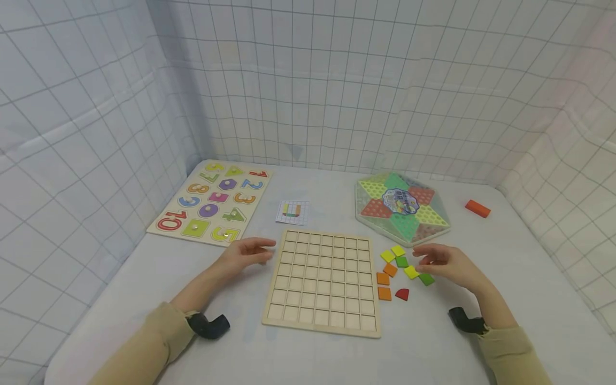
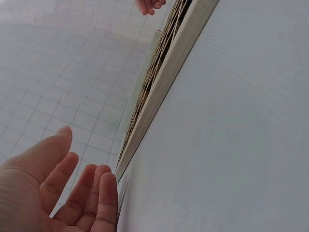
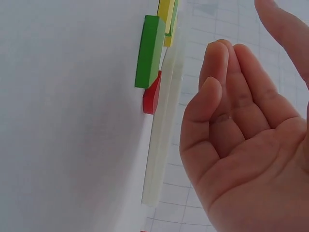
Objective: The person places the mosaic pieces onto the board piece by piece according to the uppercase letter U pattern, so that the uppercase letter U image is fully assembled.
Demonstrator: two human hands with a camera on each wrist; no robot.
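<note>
A wooden grid board (image 1: 323,289) with square cells lies flat on the table between my hands. My left hand (image 1: 247,254) hovers beside its upper left edge, fingers loosely bent, holding nothing. In the left wrist view that hand (image 2: 77,193) has its thumb apart from the fingers. Right of the board lie several small tiles: orange (image 1: 384,293), yellow (image 1: 387,256), green (image 1: 426,278) and a red quarter-circle (image 1: 402,294). My right hand (image 1: 445,262) is over the right side of these tiles, relaxed, its palm bare. A green tile (image 3: 149,52) and a red tile (image 3: 151,98) show beside it in the right wrist view.
A number-and-shape puzzle board (image 1: 218,199) lies at the back left. A small card with a coloured pattern (image 1: 292,212) is behind the grid board. Back right, there is a hexagonal star-patterned game board (image 1: 402,206), with a red-orange cylinder (image 1: 478,208) farther right. Gridded cloth walls surround the table.
</note>
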